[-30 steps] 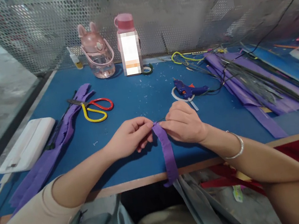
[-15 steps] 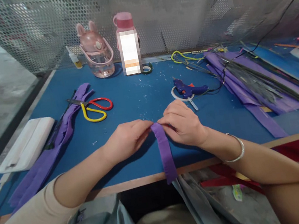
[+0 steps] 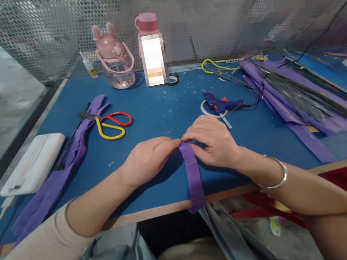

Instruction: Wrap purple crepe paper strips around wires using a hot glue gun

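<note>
A purple crepe strip (image 3: 193, 176) hangs from my fingers over the near edge of the blue table (image 3: 157, 115). My left hand (image 3: 147, 159) pinches its top end from the left. My right hand (image 3: 214, 140) pinches the same end from the right, fingertips almost meeting the left ones. Both hands hover just above the table near its front edge. A silver bangle (image 3: 277, 172) circles my right wrist.
Red-and-yellow scissors (image 3: 110, 124) lie on a pile of purple strips (image 3: 65, 164) at the left, beside a white case (image 3: 31, 164). A blue glue gun (image 3: 221, 104) lies ahead. Two pink bottles (image 3: 116, 61) stand by the mesh wall. Purple strips and wire stems (image 3: 291, 95) fill the right.
My hands have drawn closer together at the strip's top end and settled lower toward the table. The strip hangs straighter than a second ago.
</note>
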`<state>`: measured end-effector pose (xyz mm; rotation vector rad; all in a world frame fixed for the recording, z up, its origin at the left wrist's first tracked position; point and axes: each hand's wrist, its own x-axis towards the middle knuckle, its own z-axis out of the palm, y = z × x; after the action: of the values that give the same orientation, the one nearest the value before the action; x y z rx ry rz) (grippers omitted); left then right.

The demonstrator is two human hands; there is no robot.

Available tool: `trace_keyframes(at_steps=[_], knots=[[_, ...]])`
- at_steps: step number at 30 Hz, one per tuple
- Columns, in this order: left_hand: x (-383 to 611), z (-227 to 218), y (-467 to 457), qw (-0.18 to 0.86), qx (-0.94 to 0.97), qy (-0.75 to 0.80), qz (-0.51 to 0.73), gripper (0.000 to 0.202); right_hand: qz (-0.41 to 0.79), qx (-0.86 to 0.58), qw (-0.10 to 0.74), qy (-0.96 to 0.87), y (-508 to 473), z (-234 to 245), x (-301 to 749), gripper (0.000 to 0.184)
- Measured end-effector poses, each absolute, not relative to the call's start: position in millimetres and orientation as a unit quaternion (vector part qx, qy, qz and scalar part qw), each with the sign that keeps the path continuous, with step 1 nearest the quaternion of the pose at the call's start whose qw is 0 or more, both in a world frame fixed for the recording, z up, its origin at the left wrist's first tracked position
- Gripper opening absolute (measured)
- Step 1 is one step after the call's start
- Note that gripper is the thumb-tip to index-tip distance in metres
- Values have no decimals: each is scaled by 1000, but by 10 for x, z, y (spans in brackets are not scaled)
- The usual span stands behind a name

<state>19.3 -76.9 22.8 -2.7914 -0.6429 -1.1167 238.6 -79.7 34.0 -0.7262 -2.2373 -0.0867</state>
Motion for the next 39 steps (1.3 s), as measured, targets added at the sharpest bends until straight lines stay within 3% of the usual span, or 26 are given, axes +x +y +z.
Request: trace_keyframes(at_steps=[3, 6, 9, 10, 15, 19, 22, 34, 37, 39], knots=[[190, 237, -793, -24, -908, -230, -350, 17, -30, -295, 379, -877, -795, 335, 2383, 9], [222, 278, -819, -222, -855, -294, -365, 30, -87, -279, 383, -876, -787, 328, 2395, 8], [247, 315, -781, -363, -733, -378, -434, 20, -132, -260, 383, -876, -768, 327, 2405, 8], [245, 326, -753, -368, -702, -412, -449, 18, -140, -255, 383, -876, -761, 327, 2406, 8], [208, 362, -638, -314, -674, -507, -436, 46, -129, -242, 353, -894, -723, 320, 2395, 14], [244, 314, -664, -431, -695, -429, -383, 27, -84, -245, 313, -914, -711, 297, 2374, 21], [272, 260, -691, -507, -709, -399, -284, 40, -73, -262, 301, -914, -707, 283, 2366, 23], [228, 324, -684, -219, -866, -364, -265, 20, -109, -261, 295, -913, -738, 241, 2323, 28], [208, 325, -639, -209, -871, -361, -259, 20, -59, -286, 287, -912, -734, 230, 2314, 26], [194, 306, -597, -258, -850, -384, -251, 26, -23, -313, 290, -904, -720, 217, 2323, 24]])
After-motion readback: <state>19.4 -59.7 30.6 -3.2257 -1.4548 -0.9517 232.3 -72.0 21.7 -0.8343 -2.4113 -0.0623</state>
